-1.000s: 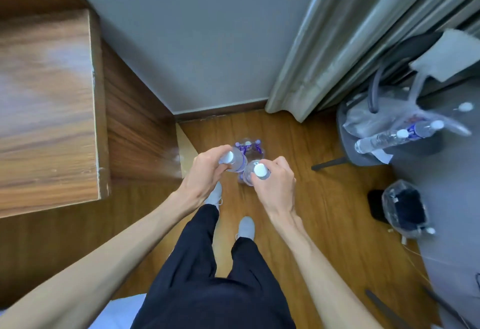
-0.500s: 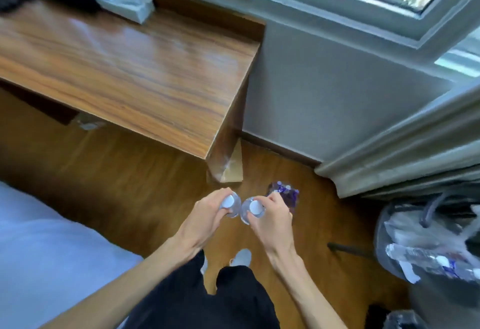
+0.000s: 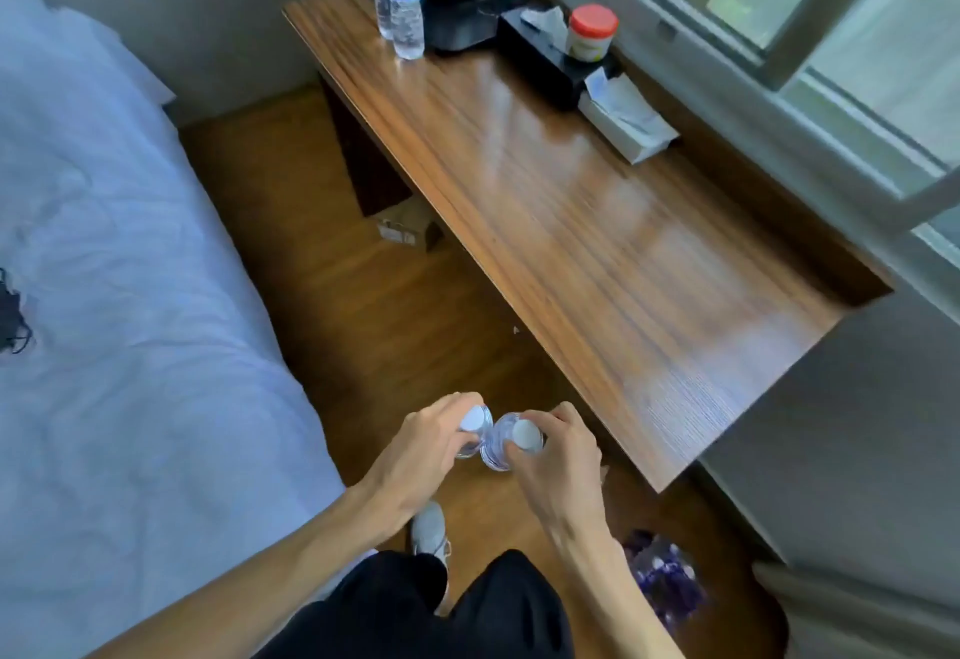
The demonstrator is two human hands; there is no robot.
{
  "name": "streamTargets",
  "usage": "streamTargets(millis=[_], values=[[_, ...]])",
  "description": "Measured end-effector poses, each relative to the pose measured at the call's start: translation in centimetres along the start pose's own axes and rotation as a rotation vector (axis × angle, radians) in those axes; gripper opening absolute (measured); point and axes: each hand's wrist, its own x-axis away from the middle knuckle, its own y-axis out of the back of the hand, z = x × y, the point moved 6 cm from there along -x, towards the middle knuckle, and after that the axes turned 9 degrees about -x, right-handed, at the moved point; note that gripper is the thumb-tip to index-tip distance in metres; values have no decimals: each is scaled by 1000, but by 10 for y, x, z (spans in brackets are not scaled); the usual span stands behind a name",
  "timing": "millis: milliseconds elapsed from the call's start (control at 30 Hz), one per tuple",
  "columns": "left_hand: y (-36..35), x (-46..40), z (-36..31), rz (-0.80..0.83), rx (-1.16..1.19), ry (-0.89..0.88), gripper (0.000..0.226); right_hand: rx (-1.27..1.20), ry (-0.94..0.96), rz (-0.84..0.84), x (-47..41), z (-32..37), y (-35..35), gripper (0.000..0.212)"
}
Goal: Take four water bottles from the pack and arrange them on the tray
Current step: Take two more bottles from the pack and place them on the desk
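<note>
Hands at lower centre each grip one clear, white-capped water bottle: left hand (image 3: 415,455) wraps the left bottle (image 3: 474,428), right hand (image 3: 558,455) wraps the right bottle (image 3: 511,442). Bottles touch, upright. Purple-wrapped pack (image 3: 662,575) lies lower right on the floor.

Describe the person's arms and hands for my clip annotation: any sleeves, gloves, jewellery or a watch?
Both forearms are bare to the bottom edge of the picture, with no sleeve in view. The left hand and right hand wear no gloves, and no ring, watch or wristband shows on the sides facing the camera.
</note>
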Motion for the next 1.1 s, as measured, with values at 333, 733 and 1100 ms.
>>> streamTargets(millis=[333, 733, 1100], values=[[124, -88, 83, -180, 10, 185, 37, 60, 197, 79, -131, 134, -65, 20], [241, -225, 144, -305, -8, 314, 41, 96, 354, 175, -307, 246, -113, 26], [357, -327, 188, -348, -18, 298, 41, 39, 381, 152, -421, 345, -137, 9]])
